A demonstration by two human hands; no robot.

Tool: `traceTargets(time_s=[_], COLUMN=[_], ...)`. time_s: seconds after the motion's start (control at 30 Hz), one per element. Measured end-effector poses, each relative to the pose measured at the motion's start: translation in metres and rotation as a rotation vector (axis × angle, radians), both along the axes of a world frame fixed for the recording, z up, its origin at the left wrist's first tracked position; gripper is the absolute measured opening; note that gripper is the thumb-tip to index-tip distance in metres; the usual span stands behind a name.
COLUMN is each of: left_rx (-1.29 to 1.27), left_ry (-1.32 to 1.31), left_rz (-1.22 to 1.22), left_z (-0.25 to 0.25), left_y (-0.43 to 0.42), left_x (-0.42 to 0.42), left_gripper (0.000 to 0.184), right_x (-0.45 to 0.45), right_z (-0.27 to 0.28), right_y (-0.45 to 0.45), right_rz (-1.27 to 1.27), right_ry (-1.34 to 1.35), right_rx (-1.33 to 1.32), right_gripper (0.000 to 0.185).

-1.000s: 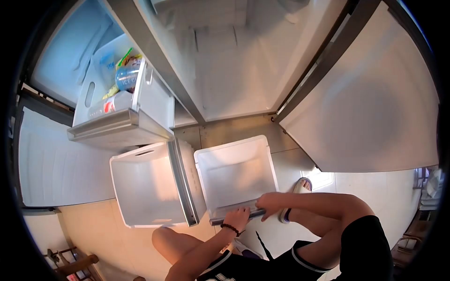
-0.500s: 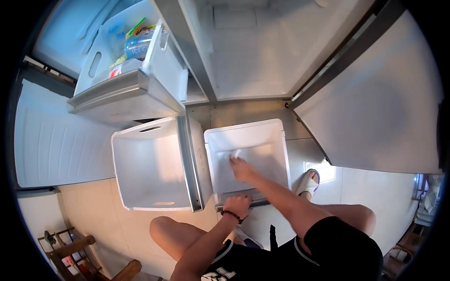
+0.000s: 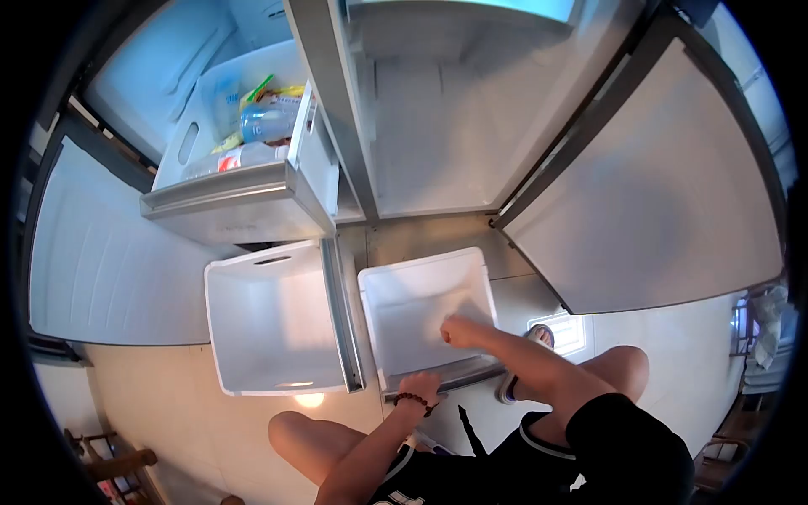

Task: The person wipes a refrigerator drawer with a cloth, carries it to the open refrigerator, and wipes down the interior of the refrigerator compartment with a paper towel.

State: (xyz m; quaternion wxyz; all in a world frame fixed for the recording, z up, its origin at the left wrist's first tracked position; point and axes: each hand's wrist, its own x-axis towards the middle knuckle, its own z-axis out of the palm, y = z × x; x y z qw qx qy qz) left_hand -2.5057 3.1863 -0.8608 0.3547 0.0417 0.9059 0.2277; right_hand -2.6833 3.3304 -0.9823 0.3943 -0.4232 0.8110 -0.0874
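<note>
Between my knees and the fridge, a white drawer (image 3: 421, 295) stands on the floor with its metallic front edge toward me. My left hand (image 3: 421, 388), with a beaded bracelet at the wrist, is closed over that front edge near its left end. Over the right part of the same drawer is my right hand (image 3: 457, 331), its fingers curled together; what they hold, if anything, is hidden. Just left of it, another white drawer (image 3: 268, 324) lies on the floor with its metallic front facing right.
A pulled-out freezer drawer (image 3: 220, 192) at upper left holds a blue-labelled container (image 3: 268, 123) and a bottle (image 3: 252, 156). Fridge doors stand open at left (image 3: 109, 244) and right (image 3: 656, 194). A wooden chair (image 3: 122, 465) is at lower left.
My right hand left the drawer's front edge, reached deep inside with something white, then moved back toward the right and nearer me. My left hand stays at the edge.
</note>
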Motion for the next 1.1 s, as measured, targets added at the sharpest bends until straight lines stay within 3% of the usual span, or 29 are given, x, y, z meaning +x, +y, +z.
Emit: traceTargets(time_s=[0.07, 0.13, 0.17, 0.23, 0.27, 0.33, 0.47, 0.5, 0.57, 0.6, 0.67, 0.77, 0.8, 0.9, 0.93, 1.1], left_rx=[0.016, 0.071, 0.071, 0.16, 0.281, 0.435, 1.601, 1.605, 2.249, 2.245, 1.935, 1.675, 1.641, 1.655, 1.633, 1.624], left_ry=[-0.09, -0.211, -0.188, -0.169, -0.093, 0.107, -0.049, -0.041, -0.104, -0.111, 0.334, 0.252, 0.231, 0.096, 0.121, 0.105], left_rz=[-0.037, -0.166, -0.169, -0.13, -0.044, 0.284, 0.883, 0.887, 0.87, 0.876, 0.827, 0.867, 0.901, 1.004, 0.984, 1.01], left_z=[-0.005, -0.041, -0.034, -0.013, -0.025, -0.004, 0.058, 0.073, 0.104, 0.12, 0.142, 0.143, 0.138, 0.12, 0.115, 0.114], left_y=[-0.004, -0.011, -0.013, -0.016, -0.017, -0.014, -0.026, -0.033, -0.037, -0.038, -0.043, -0.055, -0.057, -0.058, -0.057, -0.061], left_x=[0.001, 0.01, 0.006, 0.005, 0.001, -0.019, -0.057, -0.066, -0.067, -0.063, -0.058, -0.055, -0.055, -0.058, -0.059, -0.065], left_gripper=[0.047, 0.065, 0.065, 0.075, 0.082, 0.082, 0.075, 0.075, 0.069, 0.069, 0.062, 0.052, 0.04, 0.037, 0.038, 0.039], right_x=[-0.028, -0.064, -0.077, -0.093, -0.093, -0.085, -0.036, -0.026, -0.019, -0.014, -0.005, 0.001, -0.003, -0.022, -0.026, -0.04], right_z=[0.051, 0.105, 0.133, 0.189, 0.215, 0.266, 0.375, 0.404, 0.409, 0.398, 0.376, 0.387, 0.376, 0.366, 0.356, 0.36], right_y=[-0.02, -0.04, -0.046, -0.056, -0.058, -0.057, -0.06, -0.064, -0.064, -0.064, -0.062, -0.054, -0.049, -0.031, -0.029, -0.033], right_rz=[-0.079, -0.098, -0.098, -0.173, -0.17, -0.236, -0.322, -0.395, -0.488, -0.47, -0.419, -0.583, -0.587, -0.639, -0.653, -0.651], right_ry=[-0.005, -0.316, -0.294, -0.524, -0.509, -0.578, -0.612, -0.641, -0.68, -0.569, -0.343, -0.363, -0.293, -0.298, -0.348, -0.431], right_rx=[-0.053, -0.168, -0.167, -0.343, -0.337, -0.569, -0.647, -0.584, -0.513, -0.577, -0.704, -0.604, -0.667, -0.536, -0.644, -0.719], right_gripper=[0.008, 0.012, 0.012, 0.018, 0.018, 0.032, 0.053, 0.061, 0.07, 0.071, 0.068, 0.057, 0.041, 0.03, 0.021, 0.02])
